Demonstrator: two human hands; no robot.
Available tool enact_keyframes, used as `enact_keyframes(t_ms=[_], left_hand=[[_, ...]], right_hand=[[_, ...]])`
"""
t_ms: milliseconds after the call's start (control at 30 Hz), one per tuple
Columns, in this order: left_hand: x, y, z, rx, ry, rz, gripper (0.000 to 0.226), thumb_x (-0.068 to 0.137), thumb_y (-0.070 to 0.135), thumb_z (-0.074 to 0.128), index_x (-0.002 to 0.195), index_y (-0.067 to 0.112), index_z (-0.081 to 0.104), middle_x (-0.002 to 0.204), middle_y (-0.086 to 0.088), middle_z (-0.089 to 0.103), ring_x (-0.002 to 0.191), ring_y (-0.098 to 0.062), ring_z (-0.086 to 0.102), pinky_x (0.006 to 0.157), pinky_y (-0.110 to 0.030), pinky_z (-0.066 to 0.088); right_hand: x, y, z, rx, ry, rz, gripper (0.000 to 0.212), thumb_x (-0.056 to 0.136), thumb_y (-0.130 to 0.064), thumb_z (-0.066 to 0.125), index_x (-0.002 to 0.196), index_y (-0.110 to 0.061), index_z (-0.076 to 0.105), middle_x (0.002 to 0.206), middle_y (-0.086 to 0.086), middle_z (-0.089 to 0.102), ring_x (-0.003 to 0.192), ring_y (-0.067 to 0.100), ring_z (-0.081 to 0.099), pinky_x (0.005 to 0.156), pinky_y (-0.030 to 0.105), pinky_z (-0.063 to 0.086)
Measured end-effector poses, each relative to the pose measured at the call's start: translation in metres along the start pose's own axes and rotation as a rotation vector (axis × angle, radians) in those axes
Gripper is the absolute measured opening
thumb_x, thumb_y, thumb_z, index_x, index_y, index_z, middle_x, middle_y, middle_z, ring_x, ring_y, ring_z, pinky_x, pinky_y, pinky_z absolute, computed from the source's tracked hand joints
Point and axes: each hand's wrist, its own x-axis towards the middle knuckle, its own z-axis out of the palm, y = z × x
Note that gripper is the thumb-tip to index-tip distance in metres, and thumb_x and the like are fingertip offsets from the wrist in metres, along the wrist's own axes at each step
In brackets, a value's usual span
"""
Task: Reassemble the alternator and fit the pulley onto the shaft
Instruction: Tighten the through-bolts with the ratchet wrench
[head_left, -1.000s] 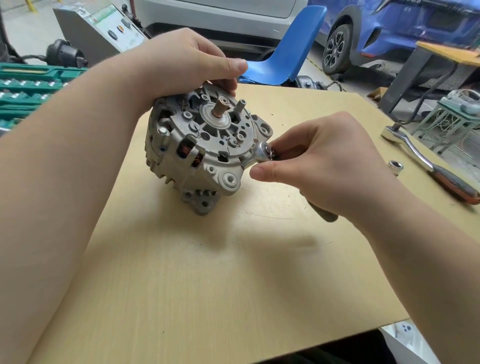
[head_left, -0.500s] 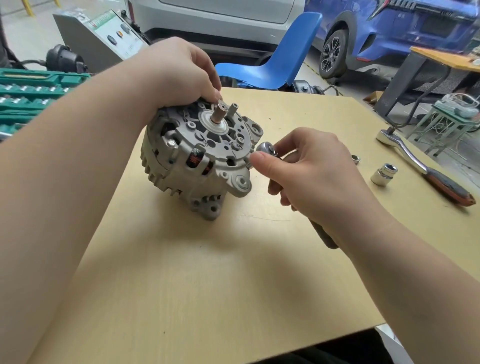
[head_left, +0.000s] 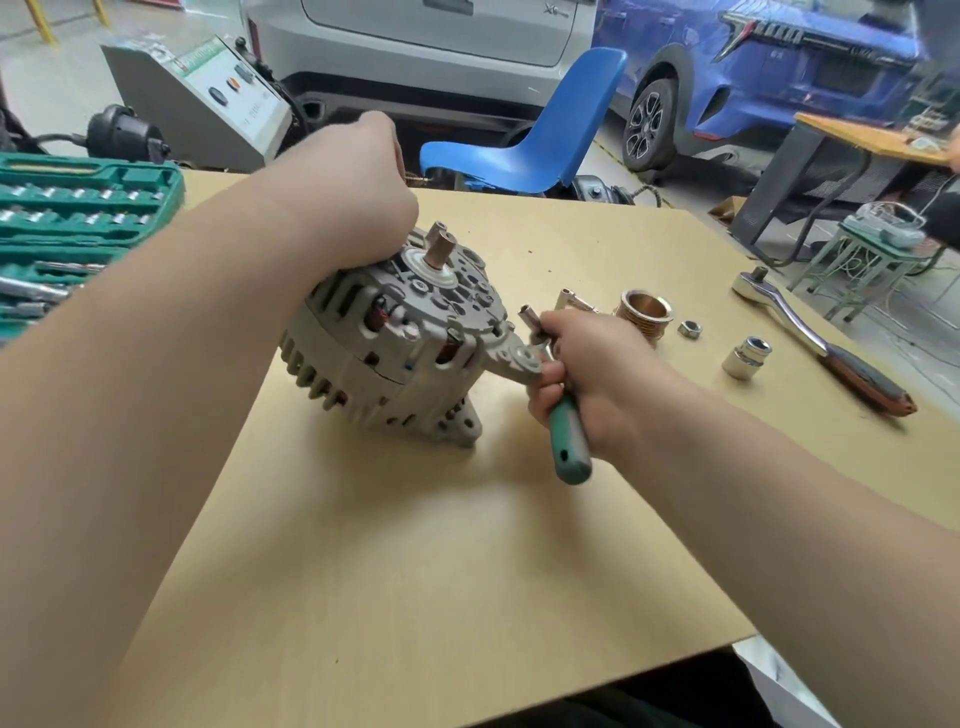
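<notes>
The grey alternator (head_left: 395, 338) lies tilted on the tan table (head_left: 415, 571), its copper-coloured shaft (head_left: 439, 249) pointing up and away. My left hand (head_left: 353, 208) grips the alternator's far upper rim. My right hand (head_left: 587, 374) grips a small green-handled ratchet (head_left: 569, 441) with a socket on it, close beside the alternator's right mounting ear (head_left: 519, 361). The brass-coloured pulley (head_left: 644, 312) stands on the table just beyond my right hand, with a nut (head_left: 690, 329) to its right.
A loose chrome socket (head_left: 746, 357) and a large ratchet (head_left: 821, 343) with a dark red handle lie at the right. An open green socket set (head_left: 67, 223) sits at the left edge. A blue chair (head_left: 535, 135) and parked cars stand behind the table.
The alternator has been tipped and turned more onto its side. My right hand shifted from pinching the ratchet head to gripping its green handle. The view moved and now shows the pulley and nut.
</notes>
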Motion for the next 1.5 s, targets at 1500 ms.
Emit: enact_keyframes(t_ms=[1500], left_hand=[[-0.006,-0.003,-0.01,-0.236,-0.252,0.045,0.009,0.091,0.05,0.077,0.087,0.057,0.081,0.077,0.027,0.074,0.077,-0.008,0.073,0.058,-0.026,0.051]], right_hand=[[0.019,-0.061,-0.044,-1.493,-0.409,-1.068,0.029,0.107,-0.029,0.055,0.134,-0.024,0.066,0.115,-0.009,0.07,0.101,0.015,0.058,0.087,0.024,0.044]])
